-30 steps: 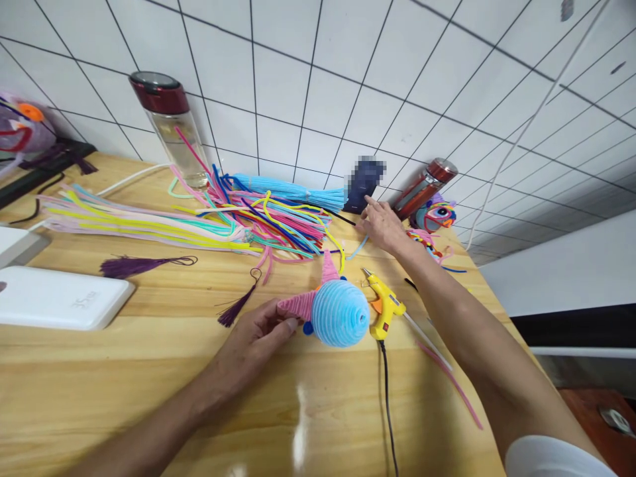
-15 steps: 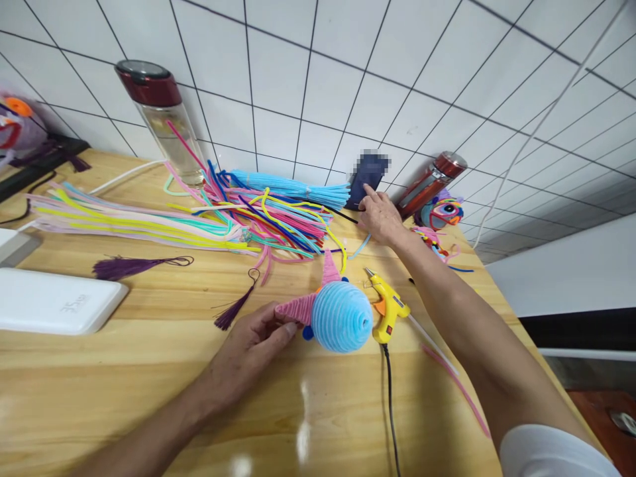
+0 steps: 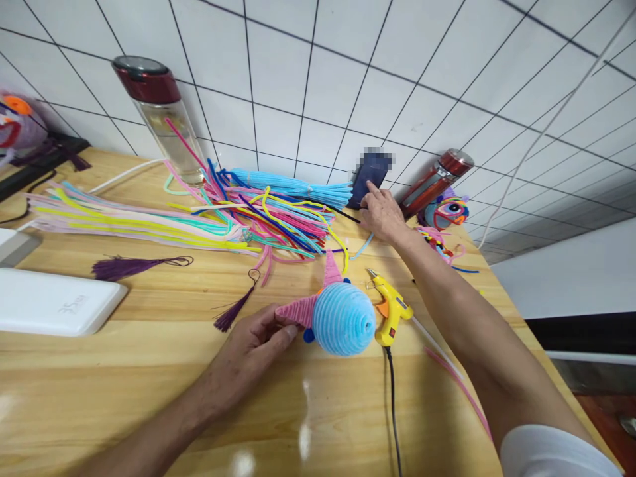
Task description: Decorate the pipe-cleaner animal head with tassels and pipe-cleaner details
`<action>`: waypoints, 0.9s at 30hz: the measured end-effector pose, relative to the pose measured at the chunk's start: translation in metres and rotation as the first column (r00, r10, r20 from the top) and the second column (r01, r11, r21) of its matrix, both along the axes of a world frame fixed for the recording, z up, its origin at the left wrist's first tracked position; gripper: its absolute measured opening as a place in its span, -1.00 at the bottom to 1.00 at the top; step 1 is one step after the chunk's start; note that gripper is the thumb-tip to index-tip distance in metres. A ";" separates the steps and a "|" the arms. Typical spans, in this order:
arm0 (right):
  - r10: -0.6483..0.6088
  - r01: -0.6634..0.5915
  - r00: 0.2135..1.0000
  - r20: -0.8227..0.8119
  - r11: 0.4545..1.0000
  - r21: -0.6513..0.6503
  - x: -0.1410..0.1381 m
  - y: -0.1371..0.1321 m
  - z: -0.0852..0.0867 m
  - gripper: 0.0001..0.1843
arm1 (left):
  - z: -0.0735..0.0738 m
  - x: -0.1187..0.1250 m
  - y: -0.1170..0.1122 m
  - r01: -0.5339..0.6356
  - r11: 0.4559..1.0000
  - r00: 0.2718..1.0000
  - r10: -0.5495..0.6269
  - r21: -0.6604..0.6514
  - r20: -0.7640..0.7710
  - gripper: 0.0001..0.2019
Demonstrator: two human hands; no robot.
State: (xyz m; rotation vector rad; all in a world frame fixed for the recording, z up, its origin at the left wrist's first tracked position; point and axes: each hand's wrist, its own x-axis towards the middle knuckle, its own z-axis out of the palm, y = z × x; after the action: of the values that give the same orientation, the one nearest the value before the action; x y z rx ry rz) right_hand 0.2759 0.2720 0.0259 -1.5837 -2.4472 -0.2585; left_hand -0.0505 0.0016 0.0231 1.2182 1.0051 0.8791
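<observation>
My left hand (image 3: pixel 258 344) pinches a pink triangular piece of a pipe-cleaner toy. The toy's body is a light blue wound ball (image 3: pixel 344 319), with a second pink triangle standing up and dark blue pompoms at its side. At the back, my right hand (image 3: pixel 383 213) reaches to a dark phone (image 3: pixel 366 187) leaning on the tiled wall. Its index finger is stretched out onto the screen, the other fingers are bent, and nothing is held. A yellow hot glue gun (image 3: pixel 391 310) lies to the right of the ball.
Bundles of coloured pipe cleaners (image 3: pixel 278 218) lie across the back left. Purple tassels (image 3: pixel 124 266), a white power bank (image 3: pixel 59 305), a clear bottle (image 3: pixel 171 132), a red flask (image 3: pixel 437 182) and a colourful finished toy (image 3: pixel 451 211) are around. The glue gun's cord (image 3: pixel 392 404) runs forward.
Almost nothing differs. The view has shifted slightly, while my right finger stays at the phone and my left hand keeps holding the toy.
</observation>
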 end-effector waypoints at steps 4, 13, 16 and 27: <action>0.007 -0.007 1.000 -0.024 1.000 -0.018 0.003 -0.002 0.004 -0.76 | -0.001 0.000 0.000 -0.003 1.000 1.000 0.003 0.004 0.004 -0.73; -0.055 0.053 0.985 -0.161 0.998 -0.014 0.011 -0.059 0.026 -0.81 | 0.000 0.001 0.002 0.000 0.999 1.000 0.000 0.038 0.001 -0.70; -0.120 0.123 0.957 -0.263 0.992 -0.004 0.010 -0.092 0.040 -0.88 | -0.004 0.002 0.003 -0.017 0.999 1.000 0.016 0.047 0.002 -0.71; -0.153 0.133 0.697 -0.701 0.988 -0.084 -0.059 -0.272 0.076 -0.83 | -0.017 0.002 0.005 -0.018 0.998 0.997 0.014 0.053 0.075 -0.76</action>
State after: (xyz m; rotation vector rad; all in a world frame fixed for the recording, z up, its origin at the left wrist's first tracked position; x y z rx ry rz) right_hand 0.2169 -0.0003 0.1015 -1.5039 -1.7288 0.3214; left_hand -0.0487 0.0069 0.0060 1.2154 0.9379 0.9627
